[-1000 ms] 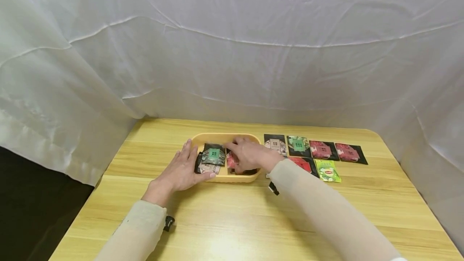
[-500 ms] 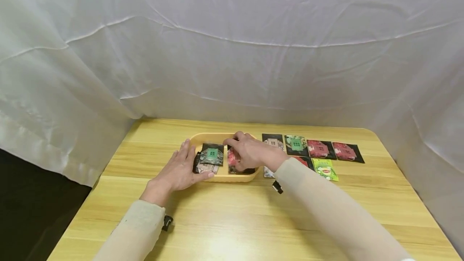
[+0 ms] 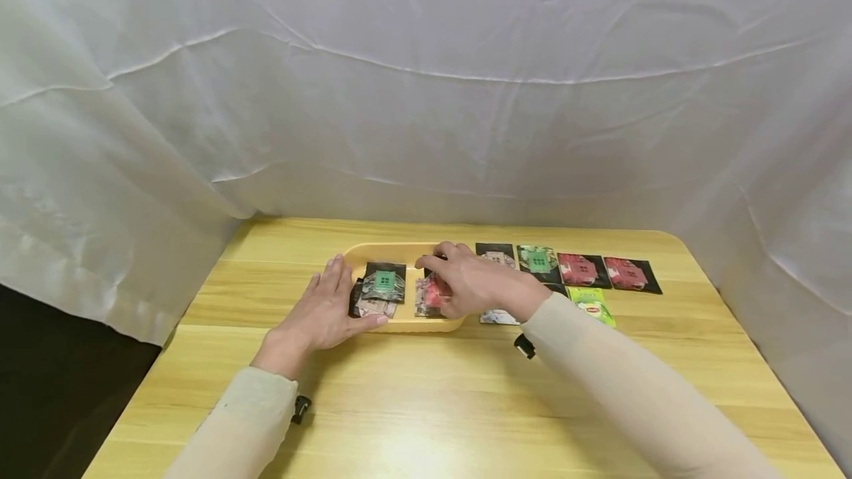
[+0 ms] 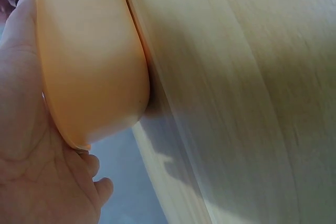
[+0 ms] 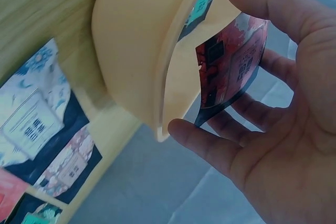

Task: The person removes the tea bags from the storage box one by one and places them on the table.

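A yellow-orange divided tray (image 3: 413, 327) sits toward the back of the table. My left hand (image 3: 326, 309) rests along its left end, fingers extended by the rim and thumb on the front edge; the wall of the tray (image 4: 94, 51) fills much of the left wrist view. Over the right compartment, my right hand (image 3: 475, 283) holds a red and black tea bag packet (image 5: 231, 66) by its edges between thumb and fingers. A greyish packet (image 3: 421, 300) shows beneath it. In the left compartment, a green-labelled black packet (image 3: 384, 283) overlaps a pinkish one (image 3: 376, 307).
Right of the tray, tea packets lie in rows on the wooden table (image 3: 426, 405): a green one (image 3: 538, 262), two red ones (image 3: 577, 270), a bright yellow-green one (image 3: 591, 307) and a white-blue one (image 5: 34, 124). White cloth (image 3: 426, 131) hangs behind.
My right hand has drawn the red packet up and to the right, uncovering a greyish packet below. The left hand keeps its place on the tray while the view shifts slightly.
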Tool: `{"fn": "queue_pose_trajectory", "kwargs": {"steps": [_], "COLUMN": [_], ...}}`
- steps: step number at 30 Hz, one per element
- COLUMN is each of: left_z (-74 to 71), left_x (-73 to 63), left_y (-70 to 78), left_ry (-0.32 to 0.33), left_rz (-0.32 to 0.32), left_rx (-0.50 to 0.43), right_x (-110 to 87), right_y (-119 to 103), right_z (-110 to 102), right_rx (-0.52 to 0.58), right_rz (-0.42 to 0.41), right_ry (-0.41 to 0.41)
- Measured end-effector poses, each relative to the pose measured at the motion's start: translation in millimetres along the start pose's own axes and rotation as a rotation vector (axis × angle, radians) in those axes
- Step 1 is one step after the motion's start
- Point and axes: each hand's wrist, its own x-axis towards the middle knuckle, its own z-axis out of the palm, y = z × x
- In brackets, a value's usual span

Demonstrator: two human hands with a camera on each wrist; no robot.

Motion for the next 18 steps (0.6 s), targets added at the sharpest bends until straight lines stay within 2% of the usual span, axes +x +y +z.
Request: {"fn": "queue_pose_trajectory", "kwargs": {"steps": [10,18], "left_z": [2.0,3.1], "left_x": [-0.9,-2.3], "left_y": [-4.0,-6.6], "left_ry": [0.012,0.015], "left_rz": [0.016,0.012], "left_rx": [-0.011,-0.020], "right_x": [-34.9,-71.1], "right_y": [17.6,48.9], "right_z": [0.6,6.3], "right_rx": [-0.028,-0.007], "right_rz": [0.033,0.069], "right_ry": [0.029,0.065]}}
